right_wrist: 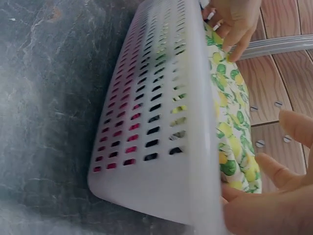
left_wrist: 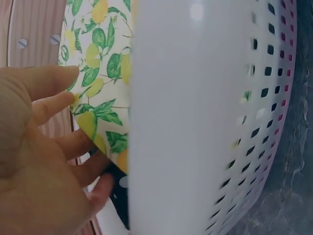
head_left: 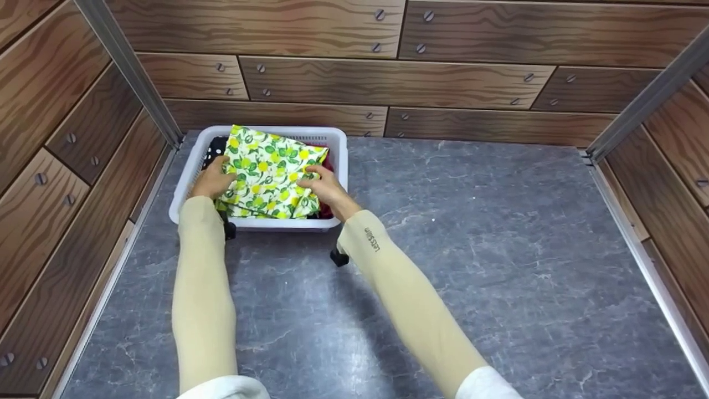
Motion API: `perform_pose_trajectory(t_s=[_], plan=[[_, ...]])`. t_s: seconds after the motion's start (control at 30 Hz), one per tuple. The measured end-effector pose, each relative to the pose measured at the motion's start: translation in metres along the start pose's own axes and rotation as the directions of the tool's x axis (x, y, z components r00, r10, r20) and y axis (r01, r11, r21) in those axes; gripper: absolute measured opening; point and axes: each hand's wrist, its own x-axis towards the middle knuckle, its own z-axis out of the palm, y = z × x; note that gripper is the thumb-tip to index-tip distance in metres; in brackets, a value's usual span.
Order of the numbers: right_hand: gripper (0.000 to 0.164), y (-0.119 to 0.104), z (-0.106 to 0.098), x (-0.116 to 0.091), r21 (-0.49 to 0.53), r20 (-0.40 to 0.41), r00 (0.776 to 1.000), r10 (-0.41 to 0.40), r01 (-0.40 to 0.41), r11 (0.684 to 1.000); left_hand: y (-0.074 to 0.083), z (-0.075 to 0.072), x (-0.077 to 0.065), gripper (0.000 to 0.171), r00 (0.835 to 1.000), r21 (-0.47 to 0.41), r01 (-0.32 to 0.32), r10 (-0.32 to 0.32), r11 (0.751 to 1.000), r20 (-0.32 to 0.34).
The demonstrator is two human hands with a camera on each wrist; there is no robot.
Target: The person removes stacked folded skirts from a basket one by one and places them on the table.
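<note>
The lemon-print cloth [head_left: 263, 166] lies on top inside the white basket [head_left: 282, 224], which stands toward ten o'clock on the grey floor [head_left: 476, 233]; the left hand [head_left: 213, 178] is at the cloth's nine o'clock edge, its fingers loosely extended and touching it, clenched on nothing; the right hand [head_left: 328, 188] is at four o'clock, fingers spread at the cloth, likewise not grasping. Dotted black fabric [head_left: 217, 145] shows at the basket's ten o'clock; dark red fabric [head_left: 328, 162] shows at three.
</note>
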Motion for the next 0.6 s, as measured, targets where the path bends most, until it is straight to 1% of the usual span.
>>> perform_pose_trajectory(t_s=[0.1,0.23,0.33,0.47,0.53,0.6], plan=[[0.056,0.005,0.004,0.003,0.000,-0.005,1.000,-0.012,0.012,1.000,-0.002,0.000,0.003,0.063,1.000,-0.052,-0.002,0.002,0.999,0.005],[0.060,0.010,0.010,0.004,-0.003,0.015,0.999,-0.031,0.031,1.000,-0.008,-0.001,0.006,0.062,0.999,-0.141,-0.017,0.023,0.990,0.041],[0.058,0.012,0.012,0.004,-0.008,0.035,0.998,-0.058,0.058,0.998,-0.011,-0.001,0.008,0.056,0.996,-0.161,-0.044,0.055,0.986,0.066],[0.050,0.017,0.014,0.007,0.027,0.007,0.995,-0.095,0.095,0.995,-0.014,0.001,0.010,0.048,0.990,-0.192,-0.070,0.093,0.979,0.110],[0.049,0.019,0.013,0.008,0.045,-0.005,0.994,-0.108,0.108,0.993,-0.016,0.003,0.012,0.047,0.988,-0.200,-0.080,0.104,0.977,0.115],[0.053,0.021,0.013,0.009,0.054,0.010,0.993,-0.114,0.113,0.992,-0.018,0.005,0.013,0.047,0.988,-0.200,-0.085,0.109,0.976,0.112]])
